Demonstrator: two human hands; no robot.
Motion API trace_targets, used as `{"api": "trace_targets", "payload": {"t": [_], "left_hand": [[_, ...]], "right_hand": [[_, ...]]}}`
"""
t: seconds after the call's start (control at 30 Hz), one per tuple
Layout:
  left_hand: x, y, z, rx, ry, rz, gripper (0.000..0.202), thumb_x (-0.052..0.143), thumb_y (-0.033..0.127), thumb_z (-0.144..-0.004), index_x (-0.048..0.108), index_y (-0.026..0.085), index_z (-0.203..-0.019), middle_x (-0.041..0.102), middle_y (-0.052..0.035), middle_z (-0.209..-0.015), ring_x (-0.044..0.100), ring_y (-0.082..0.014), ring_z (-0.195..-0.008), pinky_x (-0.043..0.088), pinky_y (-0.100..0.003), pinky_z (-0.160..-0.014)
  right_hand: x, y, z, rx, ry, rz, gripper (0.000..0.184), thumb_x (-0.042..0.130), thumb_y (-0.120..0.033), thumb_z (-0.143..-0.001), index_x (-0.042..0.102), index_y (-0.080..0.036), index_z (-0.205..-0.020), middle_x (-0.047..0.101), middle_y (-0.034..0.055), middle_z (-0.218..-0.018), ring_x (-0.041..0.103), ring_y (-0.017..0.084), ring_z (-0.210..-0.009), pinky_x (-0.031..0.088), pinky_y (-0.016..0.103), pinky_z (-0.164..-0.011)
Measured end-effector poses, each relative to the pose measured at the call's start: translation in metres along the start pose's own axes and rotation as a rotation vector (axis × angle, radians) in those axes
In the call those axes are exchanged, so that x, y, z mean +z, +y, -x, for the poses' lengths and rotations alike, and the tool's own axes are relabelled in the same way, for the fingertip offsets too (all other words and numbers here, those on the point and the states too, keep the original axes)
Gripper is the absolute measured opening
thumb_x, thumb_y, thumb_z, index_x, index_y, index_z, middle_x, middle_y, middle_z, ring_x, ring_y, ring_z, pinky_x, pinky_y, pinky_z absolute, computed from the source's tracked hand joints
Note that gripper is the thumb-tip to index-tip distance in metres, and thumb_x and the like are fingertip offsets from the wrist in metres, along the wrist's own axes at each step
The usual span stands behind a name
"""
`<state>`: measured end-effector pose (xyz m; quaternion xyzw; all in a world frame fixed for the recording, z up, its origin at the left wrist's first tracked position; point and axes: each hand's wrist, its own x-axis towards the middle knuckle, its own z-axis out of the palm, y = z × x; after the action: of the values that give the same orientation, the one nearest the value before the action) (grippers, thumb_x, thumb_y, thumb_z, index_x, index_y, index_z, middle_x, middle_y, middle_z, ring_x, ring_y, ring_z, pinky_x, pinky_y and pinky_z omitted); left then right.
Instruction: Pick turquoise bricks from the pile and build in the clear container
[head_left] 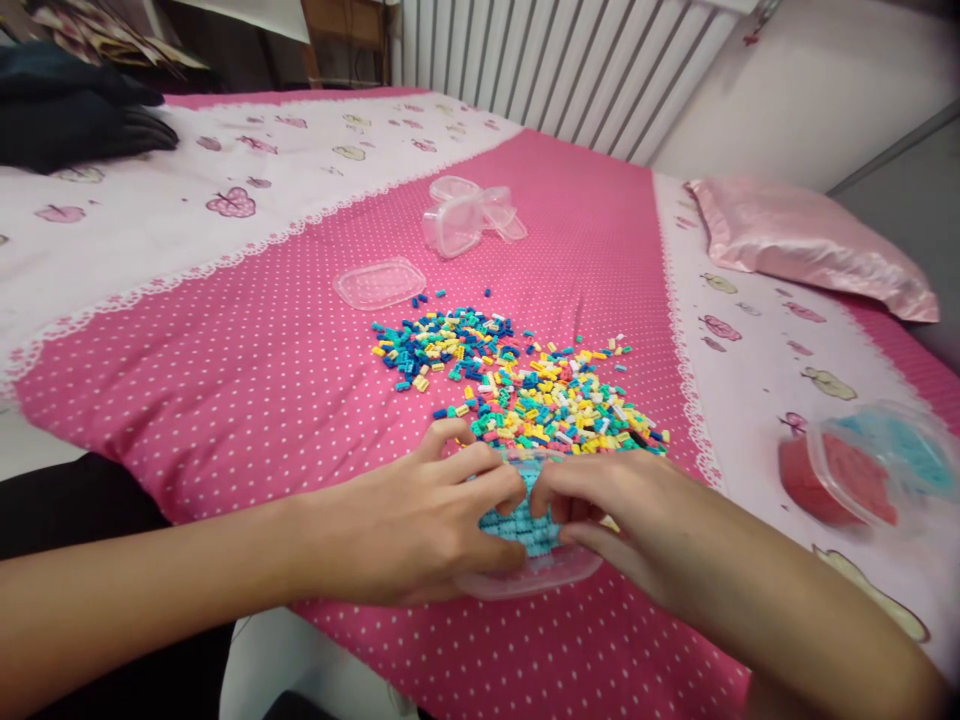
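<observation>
- The clear container [540,580] is sitting near the front of the pink bed cover [225,380], with light-blue bricks [534,535] filling it in rows; if its near rim is pressed hard, the soft bedding could let it tip and spill them.
- The left hand [450,520] is bending over the container's left side, its fingers curling at the bricks; whether it is gripping any, one cannot tell.
- The right hand [622,500] is leaning in from the other side, fingers bunching narrowly above the bricks; what lies between the fingertips is staying hidden. With both hands crowding in, one could knock the rows askew.
- Loose multicoloured bricks [570,405] are spreading just beyond the hands; a brushing wrist could scatter them or flick strays into the container.
- At the right, a clear tub [825,450] is holding red and light-blue contents, blurring at the edge; a swinging right elbow might jostle it.
- Farther off, a flat clear lid [380,284] and empty clear containers [457,225] are lying apart from the work.
</observation>
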<state>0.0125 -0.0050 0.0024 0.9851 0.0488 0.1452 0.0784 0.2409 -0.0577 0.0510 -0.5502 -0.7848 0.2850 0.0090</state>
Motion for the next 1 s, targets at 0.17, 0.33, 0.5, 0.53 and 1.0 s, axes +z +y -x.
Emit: {"api": "trace_targets", "payload": {"t": [0.17, 0.33, 0.5, 0.53, 1.0], "left_hand": [[0.000, -0.001, 0.001, -0.001, -0.017, -0.008, 0.017, 0.063, 0.028, -0.095, 0.069, 0.031, -0.110, 0.059, -0.0031, -0.109, 0.050, -0.0210, -0.100, 0.026, -0.041, -0.095], [-0.001, 0.001, 0.001, -0.001, 0.001, -0.022, 0.018, 0.063, 0.026, -0.095, 0.069, 0.031, -0.111, 0.059, -0.0026, -0.108, 0.050, -0.0210, -0.101, 0.025, -0.042, -0.097], [0.000, 0.000, 0.001, -0.001, -0.005, -0.024, 0.019, 0.066, 0.027, -0.093, 0.070, 0.032, -0.111, 0.058, -0.0019, -0.105, 0.051, -0.0214, -0.099, 0.027, -0.042, -0.093], [0.000, -0.001, 0.001, 0.000, -0.007, -0.024, 0.019, 0.066, 0.028, -0.093, 0.070, 0.032, -0.111, 0.058, -0.0020, -0.106, 0.051, -0.0215, -0.100, 0.027, -0.042, -0.093], [0.000, 0.000, 0.001, 0.006, -0.026, -0.028, 0.020, 0.064, 0.029, -0.094, 0.069, 0.032, -0.113, 0.059, -0.0028, -0.110, 0.050, -0.0223, -0.102, 0.026, -0.043, -0.093]], "right_hand": [[0.006, 0.002, -0.001, 0.015, -0.041, 0.109, 0.019, 0.060, -0.004, -0.078, 0.062, -0.022, -0.070, 0.067, -0.0029, -0.069, 0.059, 0.013, -0.065, 0.040, 0.026, -0.061], [0.016, 0.003, 0.005, -0.002, 0.063, 0.206, 0.016, 0.063, -0.033, -0.096, 0.069, -0.020, -0.102, 0.070, 0.0040, -0.103, 0.066, 0.017, -0.086, 0.056, 0.035, -0.076], [0.016, -0.001, 0.025, -0.031, 0.124, 0.224, 0.033, 0.061, -0.039, -0.098, 0.062, -0.023, -0.126, 0.062, 0.0092, -0.132, 0.064, 0.023, -0.109, 0.056, 0.044, -0.091], [0.019, -0.002, 0.027, -0.032, 0.136, 0.230, 0.033, 0.060, -0.039, -0.098, 0.062, -0.023, -0.126, 0.062, 0.0093, -0.132, 0.064, 0.023, -0.109, 0.056, 0.044, -0.091], [0.043, -0.009, 0.005, -0.058, 0.305, 0.318, 0.025, 0.043, -0.013, -0.092, 0.058, -0.024, -0.076, 0.057, -0.0010, -0.064, 0.045, 0.013, -0.053, 0.032, 0.031, -0.054]]}}
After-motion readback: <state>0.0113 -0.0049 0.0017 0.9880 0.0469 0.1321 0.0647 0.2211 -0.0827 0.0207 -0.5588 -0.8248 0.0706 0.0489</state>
